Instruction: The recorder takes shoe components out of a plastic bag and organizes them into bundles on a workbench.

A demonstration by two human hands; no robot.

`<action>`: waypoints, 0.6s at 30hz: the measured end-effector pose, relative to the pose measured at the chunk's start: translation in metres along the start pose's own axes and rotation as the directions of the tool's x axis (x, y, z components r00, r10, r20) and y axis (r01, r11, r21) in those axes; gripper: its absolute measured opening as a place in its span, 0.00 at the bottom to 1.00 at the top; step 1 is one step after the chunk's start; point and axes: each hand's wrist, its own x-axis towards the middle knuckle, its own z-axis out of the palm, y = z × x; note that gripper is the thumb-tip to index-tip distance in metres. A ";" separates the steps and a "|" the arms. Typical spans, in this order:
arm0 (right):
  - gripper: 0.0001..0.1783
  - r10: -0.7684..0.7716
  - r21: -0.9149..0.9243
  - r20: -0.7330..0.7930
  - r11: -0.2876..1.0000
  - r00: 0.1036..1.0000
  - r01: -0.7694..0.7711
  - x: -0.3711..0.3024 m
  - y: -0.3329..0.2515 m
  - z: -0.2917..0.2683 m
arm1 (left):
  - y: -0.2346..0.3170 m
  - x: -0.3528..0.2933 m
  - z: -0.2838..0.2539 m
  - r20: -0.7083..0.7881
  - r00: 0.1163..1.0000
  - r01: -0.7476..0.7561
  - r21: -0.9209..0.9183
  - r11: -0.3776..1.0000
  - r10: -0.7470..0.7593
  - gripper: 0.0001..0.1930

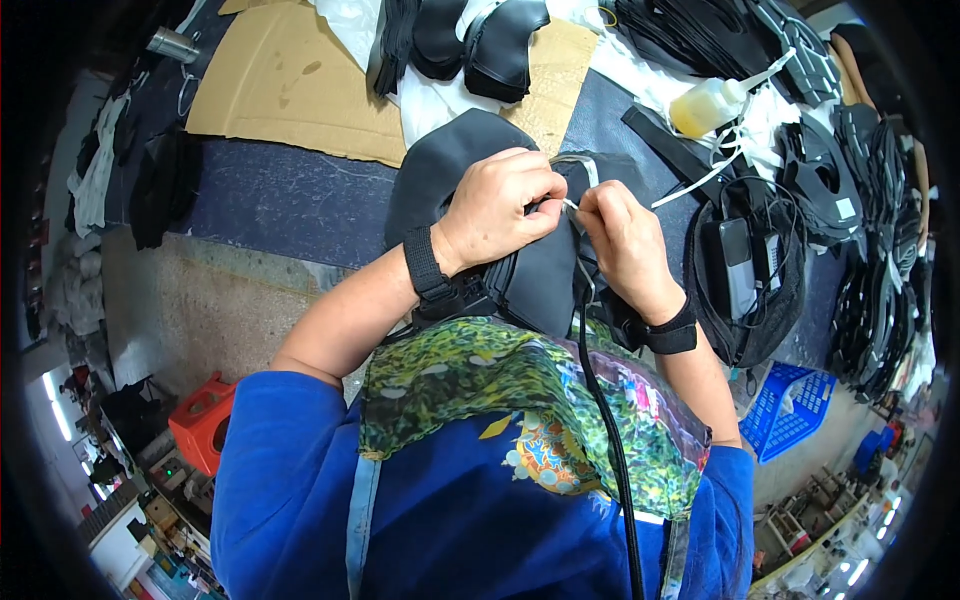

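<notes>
Over a stack of black, smooth flat pieces at the near edge of the table, my two hands work close together. My left hand is closed in a pinch on a thin white strip. Just to its right, my right hand pinches the same strip, with its fingers pressed together. A short length of the strip shows between the fingertips; the rest is hidden. Behind my left hand a larger curved black piece lies on the table. A pale band loops beside the hands.
Brown cardboard covers the table's far left, with black cut pieces beyond. A bottle of yellowish liquid lies at right, near a black round basket holding a dark device. A blue crate and a red stool stand below.
</notes>
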 end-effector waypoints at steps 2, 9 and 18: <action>0.08 0.015 0.007 -0.054 1.000 0.998 -0.015 0.003 0.000 -0.003 | -0.001 0.000 0.000 -0.009 1.000 -0.029 0.027 0.999 0.029 0.04; 0.05 0.045 -0.131 -0.039 0.990 0.998 -0.049 0.015 -0.013 -0.013 | 0.001 -0.001 -0.001 -0.015 0.996 -0.086 0.119 0.989 0.089 0.04; 0.05 0.175 -0.008 0.105 0.985 0.979 -0.175 0.020 -0.011 -0.012 | 0.003 -0.002 -0.002 0.025 0.989 -0.148 0.211 0.966 0.146 0.05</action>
